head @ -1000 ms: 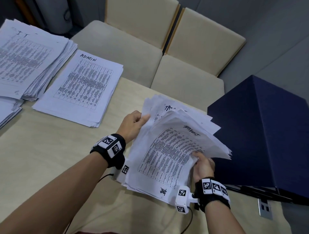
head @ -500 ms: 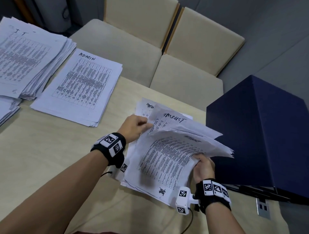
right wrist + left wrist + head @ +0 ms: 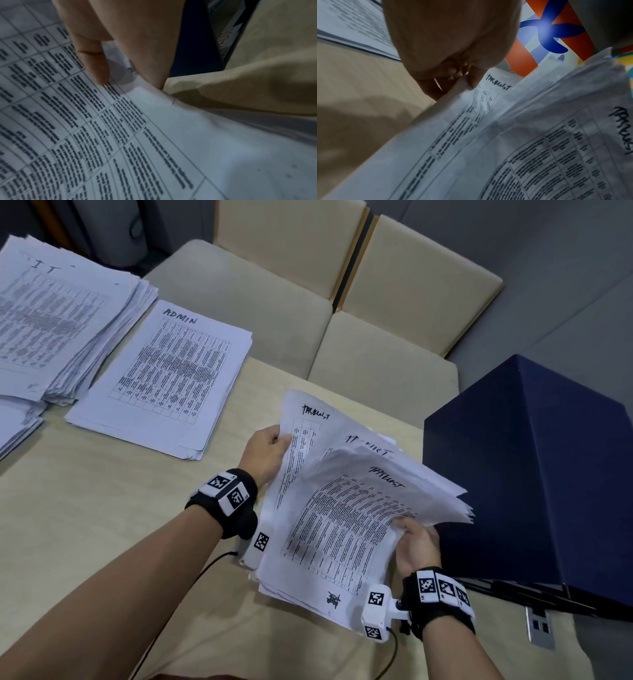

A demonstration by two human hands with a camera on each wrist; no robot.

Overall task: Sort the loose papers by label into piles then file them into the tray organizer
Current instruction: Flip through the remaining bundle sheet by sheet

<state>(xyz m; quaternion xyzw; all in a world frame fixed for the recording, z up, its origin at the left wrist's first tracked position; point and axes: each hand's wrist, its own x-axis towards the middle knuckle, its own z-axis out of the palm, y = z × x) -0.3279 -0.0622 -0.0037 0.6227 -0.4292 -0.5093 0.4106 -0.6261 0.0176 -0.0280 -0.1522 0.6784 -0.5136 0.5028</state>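
A fanned stack of printed sheets marked TASKLIST (image 3: 346, 522) is held over the table's near right part. My left hand (image 3: 267, 451) pinches the upper left edge of one sheet (image 3: 489, 88) pulled out to the left. My right hand (image 3: 416, 537) grips the stack's right edge, thumb on the top page (image 3: 120, 135). An ADMIN pile (image 3: 164, 378) lies flat at the middle left. A thicker IT pile (image 3: 58, 316) lies at the far left. The dark blue tray organizer (image 3: 534, 474) stands at the right, close beside my right hand.
Another paper pile (image 3: 13, 426) shows at the left edge. Beige chairs (image 3: 257, 313) stand behind the wooden table (image 3: 102, 508). A socket plate (image 3: 539, 625) sits by the organizer's base. A wrist cable (image 3: 205, 566) trails on the table.
My left hand has drawn one TASKLIST sheet out to the left and up, fanning the stack wider. My right hand has kept its grip in nearly the same place.
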